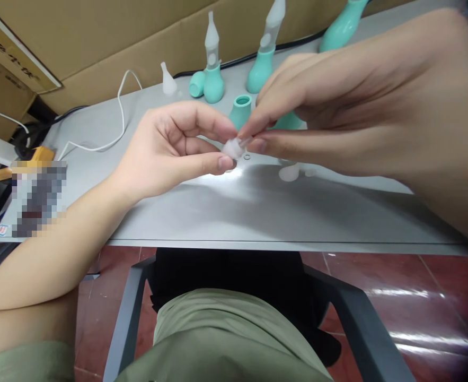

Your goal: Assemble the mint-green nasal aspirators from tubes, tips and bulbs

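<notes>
Over the desk, my left hand (174,140) pinches a small translucent white plastic piece (232,149) between thumb and fingers. The thumb and forefinger of my right hand (349,106) close on the narrow right end of that same piece. Just behind the fingertips stands an open-topped teal rubber bulb (240,110). Another teal bulb (287,121) is partly covered by my right hand. On the desk below lie a small ring (247,157) and a white soft nozzle tip (289,173). The held piece's exact shape is hidden by fingers.
Assembled nasal aspirators (213,85) with teal bulbs stand along the back, near a loose teal bulb (196,84) and a white nozzle tip (168,80). A white cable (120,114) curves across the grey desk (170,223). Cardboard (118,32) walls the back.
</notes>
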{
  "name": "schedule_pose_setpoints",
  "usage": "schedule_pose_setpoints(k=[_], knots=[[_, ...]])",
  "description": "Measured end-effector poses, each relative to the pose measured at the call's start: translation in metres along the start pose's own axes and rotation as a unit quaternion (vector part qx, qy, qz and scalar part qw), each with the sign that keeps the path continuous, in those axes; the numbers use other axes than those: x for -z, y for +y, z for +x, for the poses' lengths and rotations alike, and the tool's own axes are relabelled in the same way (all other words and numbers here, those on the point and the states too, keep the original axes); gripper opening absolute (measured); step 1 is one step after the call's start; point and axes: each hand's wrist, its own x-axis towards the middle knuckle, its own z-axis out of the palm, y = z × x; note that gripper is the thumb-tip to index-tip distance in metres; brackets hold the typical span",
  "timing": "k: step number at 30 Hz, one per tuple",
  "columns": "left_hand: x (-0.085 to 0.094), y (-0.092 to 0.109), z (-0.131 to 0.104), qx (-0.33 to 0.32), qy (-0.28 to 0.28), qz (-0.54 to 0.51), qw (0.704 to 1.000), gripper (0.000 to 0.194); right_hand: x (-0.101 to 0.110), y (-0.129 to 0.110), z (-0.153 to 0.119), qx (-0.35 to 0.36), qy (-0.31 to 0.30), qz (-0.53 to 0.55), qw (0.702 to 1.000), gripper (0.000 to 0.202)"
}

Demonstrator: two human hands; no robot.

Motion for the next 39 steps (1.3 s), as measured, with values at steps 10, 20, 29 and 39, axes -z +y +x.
schedule_pose_setpoints(k=[10, 20, 29, 39], knots=[[0.002, -0.013, -0.001, -0.045, 0.024, 0.05, 0.997, 0.056, -0.006, -0.007, -0.01, -0.044, 0.039, -0.024, 0.998, 0.014], [-0.001, -0.005, -0.003, -0.041, 0.032, 0.065, 0.997, 0.035, -0.006, -0.002, -0.007, -0.038, 0.024, -0.009, 0.999, 0.01], [-0.004, -0.01, -0.006, -0.079, 0.04, 0.109, 0.99, 0.05, -0.002, -0.006, -0.001, -0.107, -0.021, 0.047, 0.993, 0.006], [-0.003, -0.008, -0.006, -0.149, 0.035, 0.066, 0.986, 0.018, 0.0, -0.005, 0.007, -0.123, -0.106, 0.087, 0.983, 0.02]])
